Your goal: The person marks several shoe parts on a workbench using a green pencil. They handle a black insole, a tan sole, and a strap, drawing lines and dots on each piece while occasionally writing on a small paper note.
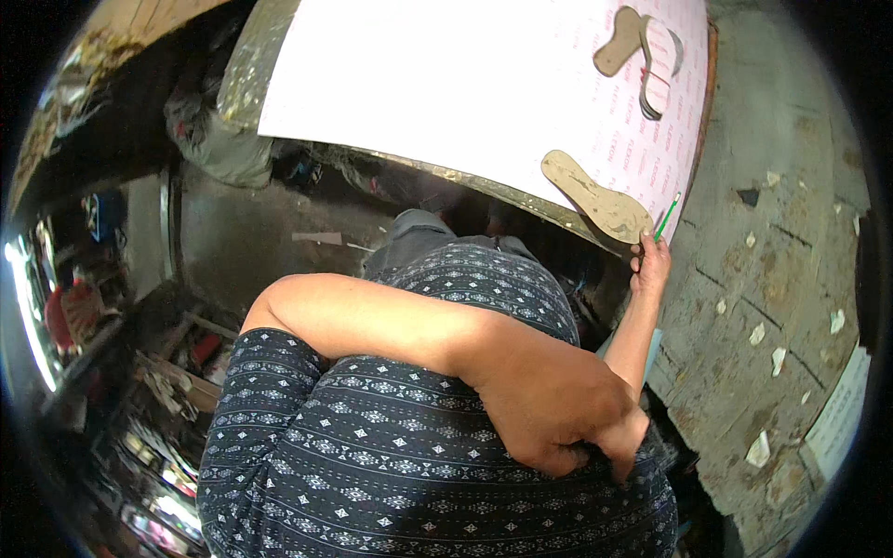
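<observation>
My left arm reaches across my body, and my left hand point(563, 405) is at the right side of my patterned shirt point(409, 437). Its fingers are curled in; whatever they may hold is hidden. At the near right corner of the work table, my right hand point(653, 260) is closed around a thin green pen point(666, 219), which points up and away. That hand is right by the heel end of a tan insole template point(595, 197), which lies at the table's near edge on a large white printed sheet point(419, 74).
Farther back on the sheet lie a brown sole piece point(619, 45) and a white-and-dark sole stack point(657, 70). A worn grey wall point(772, 242) with peeling patches stands at the right. A grey bag point(219, 144) hangs by the table's left corner. Cluttered shelves point(177, 372) are at the left.
</observation>
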Tool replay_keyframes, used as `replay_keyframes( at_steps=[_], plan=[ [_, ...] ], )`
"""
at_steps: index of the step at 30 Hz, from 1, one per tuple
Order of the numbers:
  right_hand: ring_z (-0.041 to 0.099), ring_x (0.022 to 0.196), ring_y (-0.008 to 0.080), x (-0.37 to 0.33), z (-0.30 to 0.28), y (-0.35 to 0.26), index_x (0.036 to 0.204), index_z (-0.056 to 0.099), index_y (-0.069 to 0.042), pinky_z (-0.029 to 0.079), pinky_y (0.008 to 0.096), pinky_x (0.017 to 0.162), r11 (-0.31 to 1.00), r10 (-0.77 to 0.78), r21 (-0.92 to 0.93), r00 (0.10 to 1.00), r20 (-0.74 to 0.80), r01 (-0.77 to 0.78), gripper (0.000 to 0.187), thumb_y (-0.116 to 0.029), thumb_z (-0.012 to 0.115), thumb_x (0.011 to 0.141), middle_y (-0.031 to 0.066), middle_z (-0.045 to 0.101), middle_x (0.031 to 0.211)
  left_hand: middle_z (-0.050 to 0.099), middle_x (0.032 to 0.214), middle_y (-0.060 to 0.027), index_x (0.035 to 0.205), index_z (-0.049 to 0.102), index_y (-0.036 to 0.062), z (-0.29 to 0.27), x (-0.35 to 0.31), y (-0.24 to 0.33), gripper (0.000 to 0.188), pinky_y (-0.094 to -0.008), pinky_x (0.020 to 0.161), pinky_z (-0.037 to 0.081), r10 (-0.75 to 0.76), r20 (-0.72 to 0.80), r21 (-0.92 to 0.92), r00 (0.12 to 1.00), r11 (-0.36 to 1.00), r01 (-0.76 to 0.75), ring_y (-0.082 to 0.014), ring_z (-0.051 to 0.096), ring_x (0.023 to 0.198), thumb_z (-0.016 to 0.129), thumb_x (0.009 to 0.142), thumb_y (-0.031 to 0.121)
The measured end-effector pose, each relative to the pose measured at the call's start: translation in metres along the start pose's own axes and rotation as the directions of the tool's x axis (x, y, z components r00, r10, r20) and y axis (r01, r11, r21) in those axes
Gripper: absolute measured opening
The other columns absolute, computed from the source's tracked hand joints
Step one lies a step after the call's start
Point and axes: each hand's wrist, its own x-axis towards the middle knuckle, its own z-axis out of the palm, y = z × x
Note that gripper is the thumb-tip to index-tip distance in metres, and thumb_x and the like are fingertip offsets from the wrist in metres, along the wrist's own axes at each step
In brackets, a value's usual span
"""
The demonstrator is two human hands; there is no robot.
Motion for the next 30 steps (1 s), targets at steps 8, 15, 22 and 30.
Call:
replay_keyframes(
  at_steps=[8,15,22,30],
  plan=[
    [0.054,0.061,0.0066,-0.029,-0.040,0.039,0.120,0.059,-0.009,0.034,0.0190,0.040,0.978,0.050,0.205,0.995,-0.089,-0.031,0.027,-0.017,0.072,0.098,-0.0014,0.062,0.087,0.073,0.104,-0.0103,0.111,0.074,0.0036,-0.086,-0.100,-0.013,0.021,-0.0387,0.089,0.055,-0.634,-0.168,-0.058,0.755,0.771,0.634,-0.0247,0.070,0.098,0.069,0.093,0.014],
    [0.054,0.061,0.0075,-0.035,-0.058,0.056,0.120,0.058,-0.009,0.033,0.0193,0.040,0.958,0.095,0.280,0.991,-0.099,-0.064,0.025,-0.018,0.070,0.100,-0.0008,0.062,0.087,0.065,0.099,-0.0054,0.114,0.063,0.0019,-0.127,-0.268,-0.037,0.019,-0.0282,0.068,0.054,-0.334,-0.835,-0.477,-0.438,0.836,0.271,-0.0166,0.065,0.084,0.066,0.098,0.012],
    [0.055,0.061,0.0092,-0.028,-0.060,0.049,0.120,0.059,-0.008,0.035,0.0213,0.041,0.952,0.117,0.296,0.987,-0.110,-0.080,0.025,-0.014,0.068,0.098,-0.0012,0.060,0.086,0.064,0.108,-0.0100,0.117,0.063,0.0021,-0.137,-0.308,-0.038,0.026,-0.0422,0.092,0.057,-0.266,-0.768,-0.370,-0.583,0.927,0.064,-0.0238,0.063,0.101,0.069,0.099,0.020],
    [0.054,0.060,0.0062,-0.038,-0.051,0.037,0.112,0.061,-0.007,0.035,0.0194,0.040,0.977,0.071,0.209,0.989,-0.132,-0.043,0.020,-0.017,0.072,0.099,-0.0026,0.057,0.082,0.063,0.113,-0.0162,0.104,0.064,0.0007,-0.151,-0.297,-0.005,0.024,-0.0494,0.100,0.056,-0.331,-0.785,-0.335,-0.524,0.938,-0.091,-0.0307,0.061,0.109,0.072,0.097,0.022]
  ],
)
